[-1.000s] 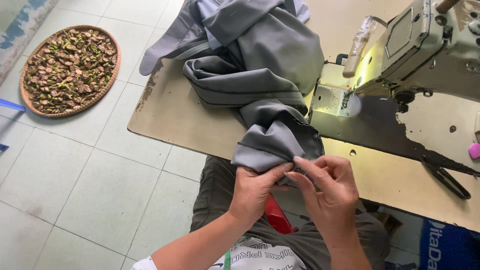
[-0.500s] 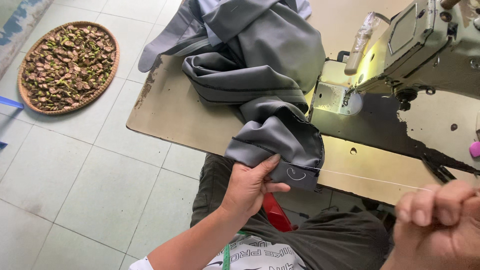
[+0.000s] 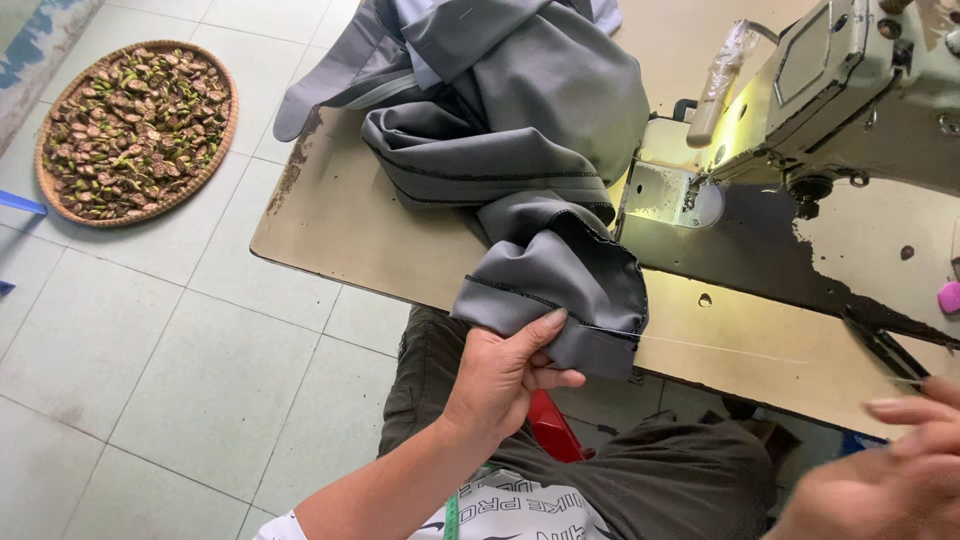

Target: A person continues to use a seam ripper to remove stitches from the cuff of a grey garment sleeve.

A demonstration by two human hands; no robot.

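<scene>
We have the thumb of our left hand (image 3: 500,375) laid along the folded hem of the grey cloth (image 3: 530,190), with the other fingers curled under the edge, so the hem is pinched firmly between them. This held end hangs just over the near edge of the table (image 3: 350,230), at about six o'clock from the main heap of the cloth. A dark stitched line runs along the fold just above our thumb. From there the cloth climbs toward twelve o'clock in thick folds and spreads over the far part of the table, one flap drooping off the edge at about ten o'clock.

Our right hand (image 3: 890,470) sits low at five o'clock from the held hem, well apart from the cloth. It is blurred; the fingers look loosely bent and we cannot tell whether they hold anything.

At two o'clock from the hem stands the sewing machine (image 3: 850,90), its lamp lighting the metal plate (image 3: 665,190) beneath, which lies just beside the cloth. At four o'clock, on the table, lie dark scissors (image 3: 890,345), near our right hand. A small pink object (image 3: 949,297) rests at the table's right edge. On the tiled floor (image 3: 150,370), at ten o'clock, sits a round woven tray (image 3: 135,130) filled with brown and green pieces.
</scene>
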